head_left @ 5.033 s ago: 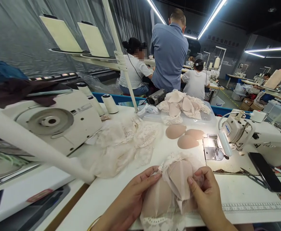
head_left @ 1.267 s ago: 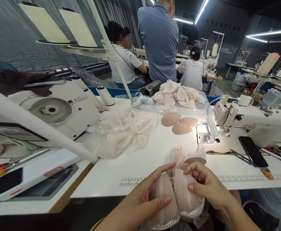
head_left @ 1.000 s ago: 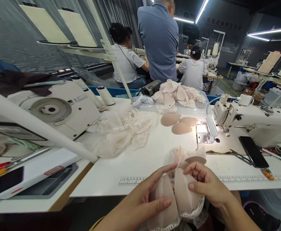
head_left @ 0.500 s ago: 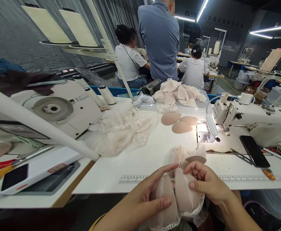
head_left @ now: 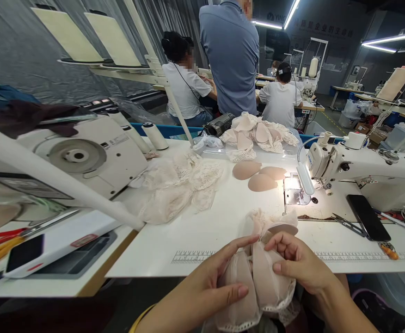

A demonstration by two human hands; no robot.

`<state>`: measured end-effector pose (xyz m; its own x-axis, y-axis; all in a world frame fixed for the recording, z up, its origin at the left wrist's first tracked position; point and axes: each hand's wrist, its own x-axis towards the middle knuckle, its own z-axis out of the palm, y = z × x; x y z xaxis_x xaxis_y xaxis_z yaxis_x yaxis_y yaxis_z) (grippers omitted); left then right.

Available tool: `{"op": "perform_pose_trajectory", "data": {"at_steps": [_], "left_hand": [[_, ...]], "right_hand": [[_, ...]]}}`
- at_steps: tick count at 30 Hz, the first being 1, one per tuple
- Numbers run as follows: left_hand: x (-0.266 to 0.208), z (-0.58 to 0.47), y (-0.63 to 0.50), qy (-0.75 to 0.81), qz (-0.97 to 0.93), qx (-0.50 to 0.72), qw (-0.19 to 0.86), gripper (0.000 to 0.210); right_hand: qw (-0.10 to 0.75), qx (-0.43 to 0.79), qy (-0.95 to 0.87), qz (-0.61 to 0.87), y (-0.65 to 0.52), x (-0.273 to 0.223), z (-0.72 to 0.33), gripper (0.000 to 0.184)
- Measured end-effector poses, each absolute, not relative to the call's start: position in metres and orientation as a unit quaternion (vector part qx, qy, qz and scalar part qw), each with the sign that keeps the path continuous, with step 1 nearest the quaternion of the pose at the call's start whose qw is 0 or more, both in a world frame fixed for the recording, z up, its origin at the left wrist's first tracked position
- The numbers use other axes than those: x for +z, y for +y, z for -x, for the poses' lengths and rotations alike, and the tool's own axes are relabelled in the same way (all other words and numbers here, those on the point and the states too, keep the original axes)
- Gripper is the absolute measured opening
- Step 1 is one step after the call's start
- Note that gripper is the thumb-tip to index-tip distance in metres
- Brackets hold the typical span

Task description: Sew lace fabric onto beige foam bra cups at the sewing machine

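A pale pink bra (head_left: 239, 286) with lace trim hangs at the table's front edge, its two padded cups side by side. My left hand (head_left: 219, 277) holds the left cup, thumb across its face and fingers behind the top. With thumb and fingers bent, my right hand (head_left: 292, 261) grips the upper side of the right cup. Another part of lace and cup fabric (head_left: 279, 226) lies on the table just beyond my fingers. Three beige cup pads (head_left: 263, 182) lie beside the lit needle area of the sewing machine (head_left: 344, 162).
Sheer lace pieces (head_left: 178, 189) spread over the table's left part. A clear tray (head_left: 209, 153) bears a heap of lace cups (head_left: 254, 132). Thread snips (head_left: 348, 225) and a black phone (head_left: 367, 217) lie right. A white pole (head_left: 84, 189) slants across the left. Several people (head_left: 228, 55) are beyond.
The view has shifted very slightly. Both hands keep the same hold on the bra, and the pieces on the table stay where they were.
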<state>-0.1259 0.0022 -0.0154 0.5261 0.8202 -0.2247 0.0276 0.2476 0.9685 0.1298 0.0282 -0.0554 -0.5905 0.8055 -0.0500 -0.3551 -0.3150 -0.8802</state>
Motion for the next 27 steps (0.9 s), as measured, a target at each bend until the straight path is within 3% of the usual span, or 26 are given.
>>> {"op": "perform_pose_trajectory", "data": {"at_steps": [27], "left_hand": [[-0.0073,0.1303,0.0045,0.445,-0.514,0.299,0.670,0.078]], "right_hand": [[0.380,0.766,-0.455,0.249,0.0288,-0.0562,-0.1303,0.042]]}}
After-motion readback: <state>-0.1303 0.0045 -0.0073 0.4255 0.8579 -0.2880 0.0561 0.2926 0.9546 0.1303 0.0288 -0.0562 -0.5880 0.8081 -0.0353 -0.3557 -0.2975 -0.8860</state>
